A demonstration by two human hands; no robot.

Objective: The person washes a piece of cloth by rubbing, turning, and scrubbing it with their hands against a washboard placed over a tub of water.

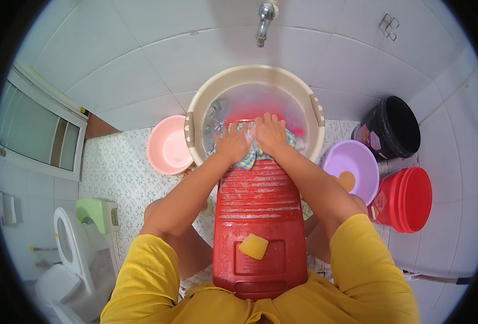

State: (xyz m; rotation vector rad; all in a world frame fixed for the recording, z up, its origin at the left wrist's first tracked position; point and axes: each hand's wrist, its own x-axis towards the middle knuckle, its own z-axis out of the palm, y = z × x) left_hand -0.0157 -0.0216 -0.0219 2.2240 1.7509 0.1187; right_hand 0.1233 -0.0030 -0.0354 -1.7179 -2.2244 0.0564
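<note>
A blue, yellow and white checked cloth lies wet across the upper end of a red ridged washboard. My left hand bears down on the cloth's left side, its fingers bent over the fabric. Beside it, my right hand grips the cloth near the middle, fingertips pointing toward the far wall. Both hands partly cover the cloth. The washboard's upper end dips into a large cream basin of cloudy water. A yellow bar of soap rests on the washboard's lower part, close to my body.
A pink basin stands left of the cream one. To the right are a purple basin, a black bucket and a red bucket. A tap juts from the wall. A toilet and green stool stand left.
</note>
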